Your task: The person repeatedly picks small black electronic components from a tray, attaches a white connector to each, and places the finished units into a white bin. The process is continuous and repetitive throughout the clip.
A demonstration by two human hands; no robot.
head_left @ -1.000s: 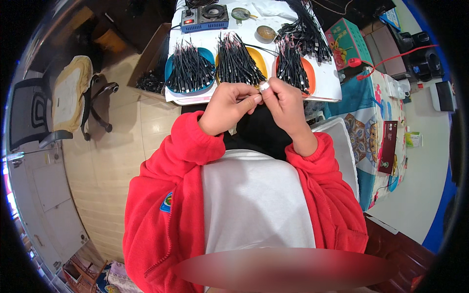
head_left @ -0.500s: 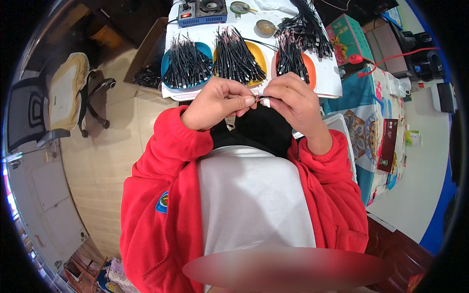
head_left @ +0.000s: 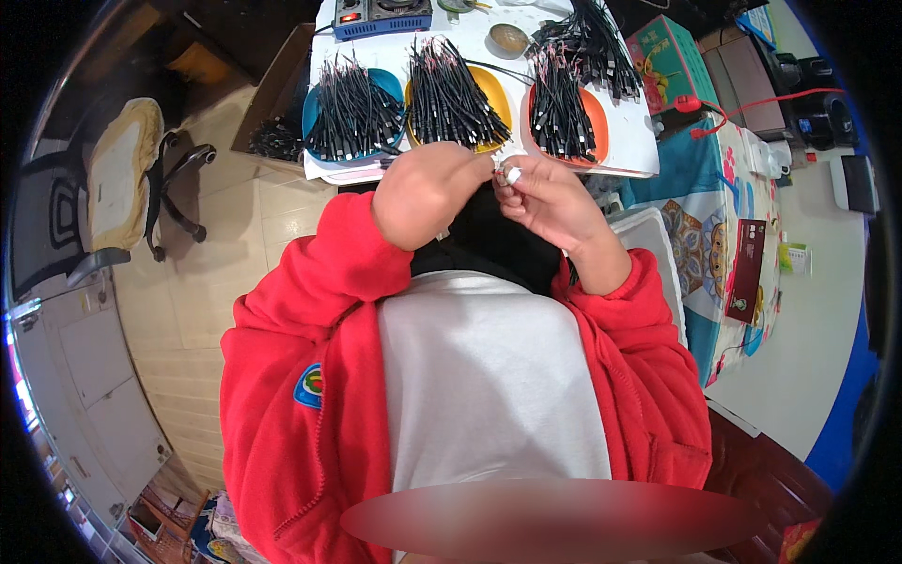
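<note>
While both hands meet, the right hand [head_left: 550, 199] pinches a small white connector [head_left: 512, 175]; left hand [head_left: 427, 188] curled shut.

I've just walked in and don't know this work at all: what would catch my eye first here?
Probably the three round dishes at the table's near edge, blue, yellow and orange, each heaped with short black wires. Just below them, the left hand and right hand meet around a small white part. The bright red jacket fills the lower picture.
</note>
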